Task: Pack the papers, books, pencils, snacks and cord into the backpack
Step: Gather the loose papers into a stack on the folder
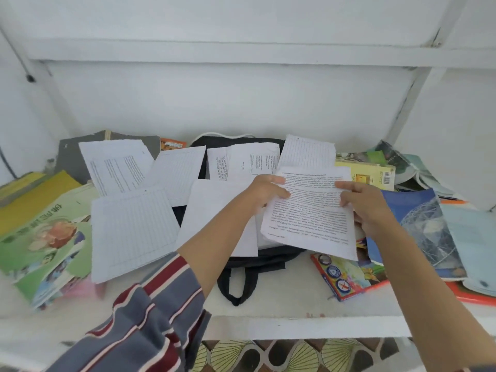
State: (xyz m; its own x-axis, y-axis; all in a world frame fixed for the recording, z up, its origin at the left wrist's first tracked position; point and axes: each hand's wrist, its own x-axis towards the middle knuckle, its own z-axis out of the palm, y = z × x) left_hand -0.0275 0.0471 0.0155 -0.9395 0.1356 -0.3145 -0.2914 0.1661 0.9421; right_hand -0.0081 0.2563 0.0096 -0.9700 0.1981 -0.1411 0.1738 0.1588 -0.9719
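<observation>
A black backpack (249, 267) lies flat on the white shelf, mostly covered by loose papers. My left hand (265, 190) and my right hand (367, 205) hold a printed sheet (308, 213) by its left and right edges, a little above the bag. Lined sheets (131, 232) and more printed pages (118, 165) are spread to the left and behind. A white cord (222, 135) peeks out behind the backpack. A colourful pencil box (346, 276) lies at the right front.
Green and yellow books (45, 237) pile up on the left. A blue book (418, 226), a yellow book (367, 174) and other booklets lie on the right. A grey folder (72, 157) leans at the back left. The shelf's front edge (295, 326) runs below.
</observation>
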